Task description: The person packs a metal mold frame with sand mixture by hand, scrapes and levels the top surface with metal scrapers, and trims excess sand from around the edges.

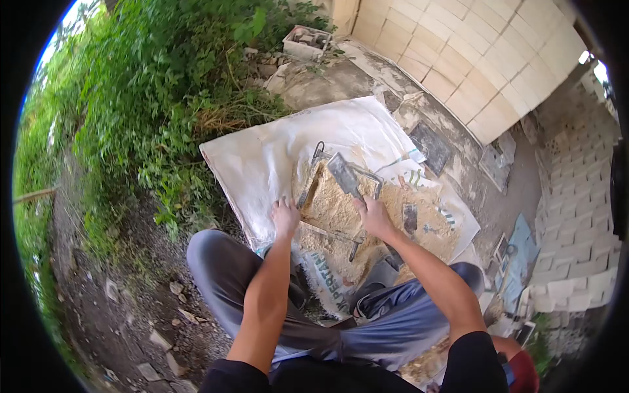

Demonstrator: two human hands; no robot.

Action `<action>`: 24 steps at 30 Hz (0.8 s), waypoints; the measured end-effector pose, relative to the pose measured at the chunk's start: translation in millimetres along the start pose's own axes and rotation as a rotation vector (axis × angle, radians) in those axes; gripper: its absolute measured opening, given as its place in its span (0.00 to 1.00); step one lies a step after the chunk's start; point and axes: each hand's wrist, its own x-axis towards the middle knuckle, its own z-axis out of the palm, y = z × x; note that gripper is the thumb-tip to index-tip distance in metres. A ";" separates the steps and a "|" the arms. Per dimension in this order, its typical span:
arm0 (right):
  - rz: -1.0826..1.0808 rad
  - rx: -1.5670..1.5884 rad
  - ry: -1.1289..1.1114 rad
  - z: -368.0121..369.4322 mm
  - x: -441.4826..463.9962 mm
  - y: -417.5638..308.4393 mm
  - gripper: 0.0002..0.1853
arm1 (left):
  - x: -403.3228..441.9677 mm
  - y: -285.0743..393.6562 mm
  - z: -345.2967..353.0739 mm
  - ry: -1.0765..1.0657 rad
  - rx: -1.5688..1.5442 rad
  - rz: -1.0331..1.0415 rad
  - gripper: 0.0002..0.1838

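Observation:
My right hand point(373, 216) is closed round the handle of a trowel point(343, 173) with a flat grey blade. The blade lies over a metal mould frame point(331, 232) with handles, filled with pale, sandy powder point(334, 202). Beside the frame's left side is my left hand point(285, 218), its fingers apart and nothing visible in it; whether it touches the frame I cannot tell. Under the frame a white woven sack point(252, 154) is spread on the ground. More loose powder point(386, 213) surrounds the frame on the right.
A small dark flat tool point(410, 218) lies on the powder at right. Beyond the sack's edge is a dark slab point(430, 148). A white crate point(306, 43) with rubble stands at the back. Block walls point(472, 59) bound the right; green plants point(151, 98) crowd the left.

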 end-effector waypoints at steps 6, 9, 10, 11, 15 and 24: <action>-0.124 -0.136 -0.192 46.7 2.1 33.8 0.23 | -1.9 -40.0 50.6 -0.228 -0.960 -0.500 0.18; -0.062 -0.382 -0.368 72.9 5.3 65.4 0.24 | -6.5 -35.9 35.6 -0.266 -1.176 -0.655 0.17; -0.061 -0.384 -0.376 73.3 4.9 66.7 0.24 | -6.3 -36.1 33.6 -0.284 -1.173 -0.668 0.17; -0.045 -0.353 -0.395 69.5 7.5 69.2 0.24 | -2.6 -33.2 33.1 -0.297 -1.178 -0.677 0.17; -0.120 -0.006 -0.216 66.1 -2.3 62.3 0.25 | 4.1 -34.2 27.6 -0.348 -1.090 -0.707 0.15; -0.153 -0.328 -0.416 57.5 9.0 77.1 0.23 | 9.6 -35.8 34.3 -0.317 -1.186 -0.787 0.13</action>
